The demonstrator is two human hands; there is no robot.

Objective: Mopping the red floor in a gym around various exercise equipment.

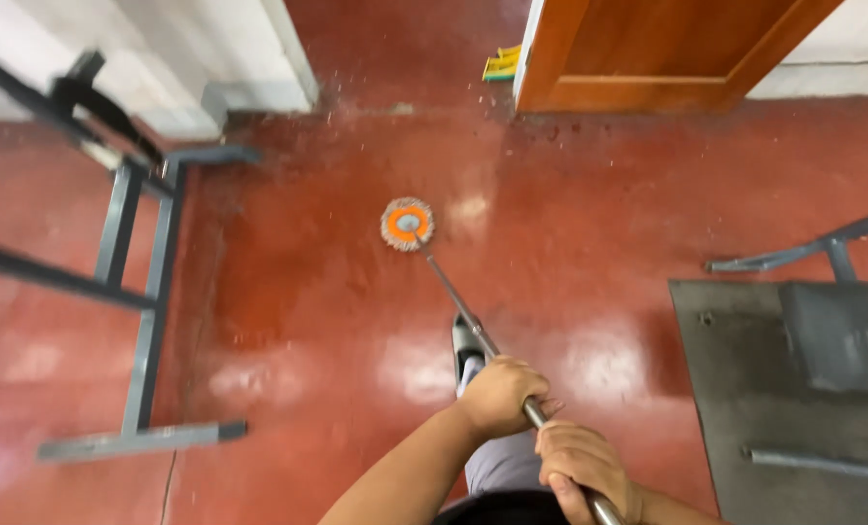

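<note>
While both bare hands clasp the thin grey metal mop handle (pixel 473 326), the round mop head with its orange plastic disc and pale fringe (pixel 407 224) rests flat on the glossy red-brown floor (pixel 590 243), well ahead of the person and short of the doorway. The left hand (pixel 500 394) wraps fully around the shaft higher toward the mop head, and the right hand (pixel 582 469) closes tightly around it just behind, near the body; neither hand shows any gap in its hold. A grey shoe (pixel 466 345) stands just beside the shaft. Judging by the surface, the mopping looks partly done: the stretch near the feet and to the right gives off bright, wet-looking reflections, while pale specks and grit lie scattered around the mop head, along the foot of the white wall (pixel 210 58) and before the open orange-brown wooden door (pixel 648 49). That far strip, and the floor under the grey metal frame (pixel 142 292) at the left, appear to remain. A dark grey mat (pixel 745 389) lies at the right under another frame.
</note>
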